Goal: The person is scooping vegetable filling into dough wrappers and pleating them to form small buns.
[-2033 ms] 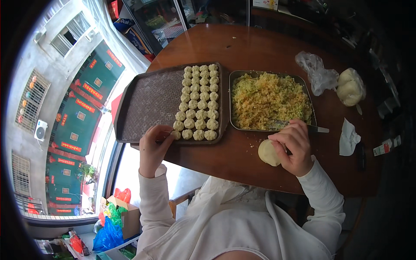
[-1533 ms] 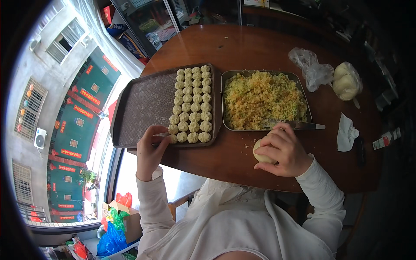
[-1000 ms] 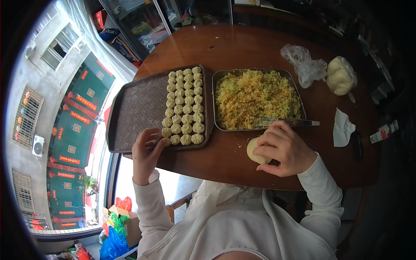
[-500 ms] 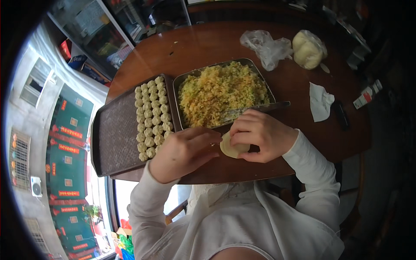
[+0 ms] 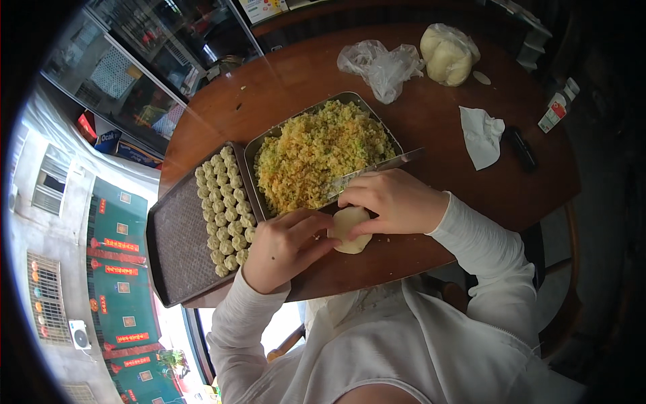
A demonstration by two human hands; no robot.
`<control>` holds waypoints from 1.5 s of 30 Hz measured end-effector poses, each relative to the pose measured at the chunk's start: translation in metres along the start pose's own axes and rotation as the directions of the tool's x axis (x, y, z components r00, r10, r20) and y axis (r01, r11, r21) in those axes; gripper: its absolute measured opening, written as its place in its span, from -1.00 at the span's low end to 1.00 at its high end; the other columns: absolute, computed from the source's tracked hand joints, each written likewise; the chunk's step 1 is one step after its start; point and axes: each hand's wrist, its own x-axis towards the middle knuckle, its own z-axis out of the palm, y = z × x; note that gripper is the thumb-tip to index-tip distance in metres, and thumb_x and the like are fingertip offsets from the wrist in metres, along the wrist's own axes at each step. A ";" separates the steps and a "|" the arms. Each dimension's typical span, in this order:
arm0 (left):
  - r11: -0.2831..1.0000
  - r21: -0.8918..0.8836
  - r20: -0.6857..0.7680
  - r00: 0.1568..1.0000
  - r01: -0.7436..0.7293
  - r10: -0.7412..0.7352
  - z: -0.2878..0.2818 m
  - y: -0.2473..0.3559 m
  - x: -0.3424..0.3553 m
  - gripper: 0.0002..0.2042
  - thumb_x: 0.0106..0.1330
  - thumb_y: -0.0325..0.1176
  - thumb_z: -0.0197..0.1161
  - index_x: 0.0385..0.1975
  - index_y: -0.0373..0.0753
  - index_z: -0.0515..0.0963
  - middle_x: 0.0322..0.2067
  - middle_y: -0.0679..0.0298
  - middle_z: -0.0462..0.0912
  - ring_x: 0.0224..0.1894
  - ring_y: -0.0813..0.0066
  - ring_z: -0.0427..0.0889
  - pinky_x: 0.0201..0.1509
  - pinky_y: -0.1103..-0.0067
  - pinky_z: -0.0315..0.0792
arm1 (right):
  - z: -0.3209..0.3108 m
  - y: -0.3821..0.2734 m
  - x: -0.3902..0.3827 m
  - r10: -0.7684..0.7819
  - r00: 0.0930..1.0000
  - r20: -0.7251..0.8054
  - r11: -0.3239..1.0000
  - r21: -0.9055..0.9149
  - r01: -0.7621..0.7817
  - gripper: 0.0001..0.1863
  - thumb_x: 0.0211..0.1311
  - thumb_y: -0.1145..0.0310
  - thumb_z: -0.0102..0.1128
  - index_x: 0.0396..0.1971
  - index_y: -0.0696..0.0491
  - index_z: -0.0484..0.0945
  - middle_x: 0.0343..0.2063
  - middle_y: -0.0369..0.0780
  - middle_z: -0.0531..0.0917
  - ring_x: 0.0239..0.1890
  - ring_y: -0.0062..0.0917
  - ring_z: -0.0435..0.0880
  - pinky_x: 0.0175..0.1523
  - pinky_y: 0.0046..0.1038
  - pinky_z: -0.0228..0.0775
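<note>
Pale, your dough disc faces up, its slight long axis running away from you, between your half-curled left grip, hold unclear, and pinching right grip, over the table.

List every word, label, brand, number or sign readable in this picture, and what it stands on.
Wording is left uncopied here; only what bears it is told.
Blue package, left: large pale lettering, partly legible.
Red banners outside: characters, small and blurred.
White-and-red container on the wooden table: too small.
White box, top edge: too small.
</note>
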 end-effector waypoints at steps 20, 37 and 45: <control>0.298 -0.937 0.071 0.936 0.181 -0.345 0.058 -0.013 0.000 -0.72 0.46 -0.39 0.22 0.08 -0.37 0.54 -0.16 0.32 0.70 -0.13 0.67 0.65 -0.04 0.65 0.56 | -0.007 -0.008 0.017 -0.077 0.913 -0.401 0.997 -0.030 0.071 -0.79 0.14 0.44 0.39 -0.20 0.08 0.66 -0.36 -0.25 0.64 -0.33 -0.37 0.63 -0.26 -0.39 0.47; -0.301 -0.874 0.400 0.916 0.380 -0.004 0.046 -0.008 -0.007 -0.64 0.51 -0.33 0.12 0.23 -0.33 0.43 0.07 0.20 0.62 0.12 0.46 0.61 0.20 0.54 0.56 | -0.069 0.012 -0.008 0.535 0.844 -0.044 0.798 0.354 -0.487 -0.72 0.23 0.42 0.39 -0.12 0.13 0.54 -0.49 -0.39 0.60 -0.46 -0.83 0.50 -0.35 -0.71 0.32; -0.358 -0.860 0.367 0.928 0.363 0.060 0.048 -0.009 -0.009 -0.65 0.56 -0.28 0.03 0.22 -0.33 0.41 0.12 0.23 0.55 0.18 0.48 0.54 0.29 0.50 0.48 | -0.017 -0.006 0.007 0.330 0.830 -0.450 0.912 0.379 -0.157 -0.88 0.41 0.49 0.14 -0.18 0.22 0.59 -0.37 -0.23 0.67 -0.41 -0.65 0.65 -0.31 -0.64 0.50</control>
